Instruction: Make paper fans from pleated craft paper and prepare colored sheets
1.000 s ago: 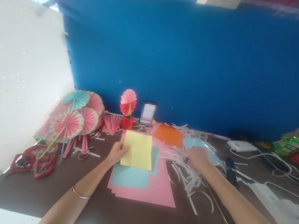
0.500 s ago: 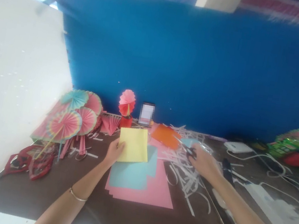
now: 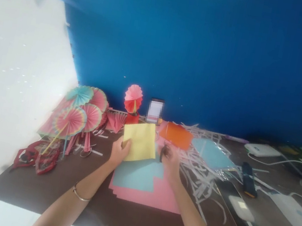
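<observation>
My left hand [image 3: 120, 150] grips a yellow sheet of paper [image 3: 140, 142] by its left edge, thumb on top. Close to the sheet's right edge, my right hand [image 3: 171, 161] is closed on scissors [image 3: 164, 152] with dark handles; their blades are hard to make out. Below the yellow sheet, light blue paper [image 3: 134, 176] lies over pink sheets [image 3: 159, 198] on the dark table. An orange sheet [image 3: 176, 134] lies just beyond my right hand.
Folded paper fans [image 3: 70, 120] stand at the left behind a red-edged pouch [image 3: 36, 157]. White paper strips [image 3: 199, 186] are strewn right of the sheets. Farther right are a blue packet [image 3: 213, 154], a phone [image 3: 244, 215] and cables [image 3: 285, 163]. A blue panel [image 3: 194, 50] stands behind.
My right hand has brought the scissors leftward from over the paper strips to beside the yellow sheet. My left hand still holds the sheet. The view has shifted slightly.
</observation>
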`<control>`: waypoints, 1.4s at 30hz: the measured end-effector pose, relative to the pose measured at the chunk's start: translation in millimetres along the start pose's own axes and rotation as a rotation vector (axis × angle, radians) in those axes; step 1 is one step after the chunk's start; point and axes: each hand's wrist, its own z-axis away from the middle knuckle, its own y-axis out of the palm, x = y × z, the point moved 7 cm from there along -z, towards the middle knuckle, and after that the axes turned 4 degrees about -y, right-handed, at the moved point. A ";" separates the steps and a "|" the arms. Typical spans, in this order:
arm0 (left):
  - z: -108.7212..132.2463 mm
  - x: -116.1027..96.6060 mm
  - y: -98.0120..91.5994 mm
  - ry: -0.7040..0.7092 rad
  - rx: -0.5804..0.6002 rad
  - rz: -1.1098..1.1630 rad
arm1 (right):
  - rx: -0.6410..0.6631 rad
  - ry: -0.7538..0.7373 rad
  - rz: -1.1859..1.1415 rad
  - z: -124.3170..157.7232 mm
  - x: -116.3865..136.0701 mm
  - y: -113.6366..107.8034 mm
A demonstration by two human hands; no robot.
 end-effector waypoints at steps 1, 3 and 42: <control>1.2 -0.2 2.9 0.014 0.025 0.003 | -0.017 0.007 -0.042 -3.5 1.0 -0.9; 4.0 -0.7 8.7 0.042 0.077 -0.010 | -0.044 0.039 -0.094 -9.8 4.2 -3.7; -0.2 2.9 -13.0 -0.073 -0.193 0.077 | 0.351 -0.140 0.515 16.2 6.7 -14.2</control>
